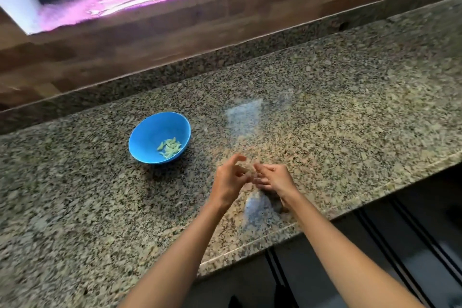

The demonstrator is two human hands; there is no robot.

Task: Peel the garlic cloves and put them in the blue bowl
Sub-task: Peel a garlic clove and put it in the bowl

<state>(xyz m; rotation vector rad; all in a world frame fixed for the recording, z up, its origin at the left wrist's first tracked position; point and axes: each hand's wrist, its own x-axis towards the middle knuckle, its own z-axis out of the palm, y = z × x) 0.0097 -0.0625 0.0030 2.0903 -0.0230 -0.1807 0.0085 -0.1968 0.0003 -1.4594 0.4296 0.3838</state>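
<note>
A blue bowl (pixel 150 132) stands on the granite counter (pixel 325 107) at centre left, with several pale peeled garlic cloves (pixel 170 148) lying in its right side. My left hand (pixel 228 180) and my right hand (pixel 273 179) meet fingertip to fingertip to the right of the bowl, low above the counter. Their fingers are curled toward each other, as if pinching something small between them. The frame is blurred, and whatever lies between the fingertips is too small to make out.
The counter's front edge (pixel 287 226) runs diagonally just below my hands, with dark floor beyond it. A wooden wall and a window sill (pixel 150 2) lit pink rise behind the counter. Pale glare patches (pixel 243 114) show on the stone.
</note>
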